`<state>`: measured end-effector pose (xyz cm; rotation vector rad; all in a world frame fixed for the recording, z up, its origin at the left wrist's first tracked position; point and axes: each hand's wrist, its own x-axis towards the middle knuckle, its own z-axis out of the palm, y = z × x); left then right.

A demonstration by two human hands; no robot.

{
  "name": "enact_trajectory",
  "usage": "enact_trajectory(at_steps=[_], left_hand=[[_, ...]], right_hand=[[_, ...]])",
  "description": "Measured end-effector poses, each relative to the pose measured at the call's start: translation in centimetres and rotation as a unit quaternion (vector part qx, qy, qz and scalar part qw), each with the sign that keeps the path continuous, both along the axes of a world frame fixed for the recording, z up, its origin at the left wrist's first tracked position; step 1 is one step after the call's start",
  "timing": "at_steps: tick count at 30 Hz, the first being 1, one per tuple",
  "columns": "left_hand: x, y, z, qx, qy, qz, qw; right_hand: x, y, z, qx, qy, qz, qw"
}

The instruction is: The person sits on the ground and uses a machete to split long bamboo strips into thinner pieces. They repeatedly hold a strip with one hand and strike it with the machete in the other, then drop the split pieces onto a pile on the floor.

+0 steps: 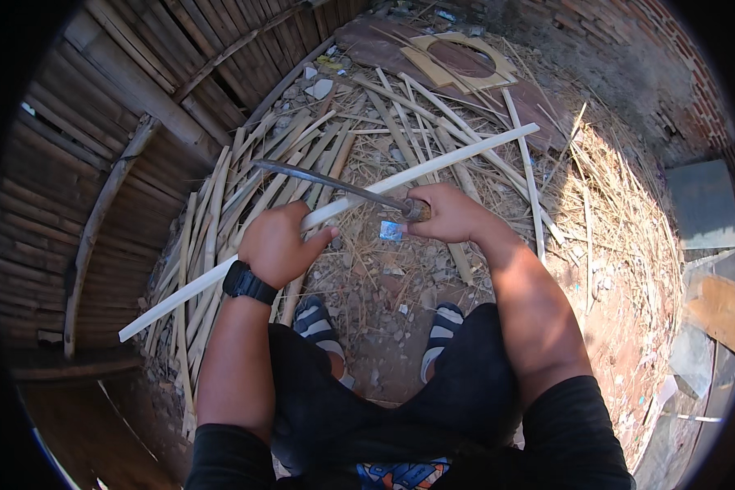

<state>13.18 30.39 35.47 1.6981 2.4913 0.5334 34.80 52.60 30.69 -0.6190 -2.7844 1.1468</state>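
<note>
A long pale bamboo strip (465,156) runs slantwise in front of me, from lower left to upper right. My left hand (274,242) is closed around it left of its middle, thumb sticking out to the right. My right hand (452,214) grips the short wooden handle of a long knife (318,177) with a slightly curved, dark blade. The blade points left, past my left hand's knuckles, and crosses over the strip. Whether its edge touches the strip, I cannot tell. Just below my right fingers shows a small shiny blue wrapper (391,231).
Many bamboo strips (212,220) lie heaped at left and ahead, over shavings and rubble. A board with a round hole (427,67) lies at the back. A woven bamboo wall (131,188) stands left, a brick wall (612,49) back right. Flat panels (702,204) lean at right.
</note>
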Motion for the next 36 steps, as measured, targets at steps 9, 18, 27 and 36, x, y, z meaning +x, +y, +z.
enact_trajectory(at_steps=[9, 18, 27, 36], left_hand=[[0.1, 0.5, -0.1, -0.009, 0.002, 0.01, 1.0], [-1.1, -0.7, 0.2, 0.007, -0.008, 0.047, 0.999], [-1.3, -0.7, 0.0, 0.001, -0.023, 0.03, 0.999], [-1.9, -0.7, -0.1, -0.026, -0.048, 0.05, 0.997]], right_hand=[[0.6, 1.0, -3.2, 0.011, 0.067, -0.043, 0.997], [1.8, 3.0, -1.8, -0.284, 0.002, -0.184, 0.941], [1.1, 1.8, 0.1, -0.199, -0.039, -0.096, 0.975], [2.0, 1.4, 1.2, 0.042, -0.052, -0.101, 0.993]])
